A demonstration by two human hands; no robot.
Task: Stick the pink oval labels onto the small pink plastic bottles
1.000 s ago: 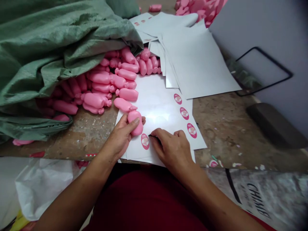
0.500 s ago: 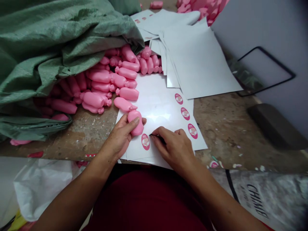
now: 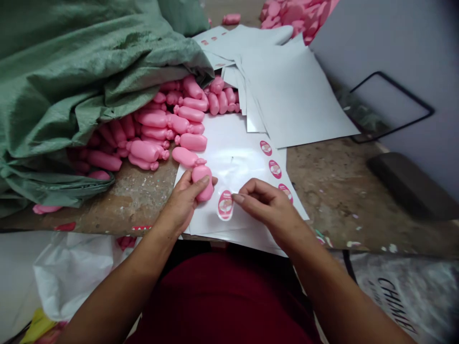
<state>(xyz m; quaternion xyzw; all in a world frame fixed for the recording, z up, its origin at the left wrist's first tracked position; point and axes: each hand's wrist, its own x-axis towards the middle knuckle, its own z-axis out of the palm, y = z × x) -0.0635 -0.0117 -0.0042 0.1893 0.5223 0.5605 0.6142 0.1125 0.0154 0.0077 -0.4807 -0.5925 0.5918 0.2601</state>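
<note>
My left hand [image 3: 184, 198] is closed around a small pink plastic bottle [image 3: 202, 182], with the thumb across its front. Pinched by its right edge in my right hand [image 3: 263, 200] is an oval pink-and-white sticker [image 3: 225, 204], held over the white label sheet [image 3: 238, 174]. Three more oval stickers, one of them a pink sticker [image 3: 275, 168], run down the right side of that sheet. Another pink bottle [image 3: 184, 156] lies on the sheet's left edge, close behind the held one.
Many pink bottles [image 3: 154, 118] spill from a green woven sack [image 3: 86, 71] on the left. White sheets [image 3: 297, 95] are stacked behind the label sheet. At right stand a black wire frame [image 3: 405, 91] and a dark block [image 3: 412, 184]. More pink pieces [image 3: 294, 16] lie at the back.
The lower-left sticker has come off the sheet and is now between my right thumb and finger. My right hand rose slightly. My left hand still holds the bottle in nearly the same place.
</note>
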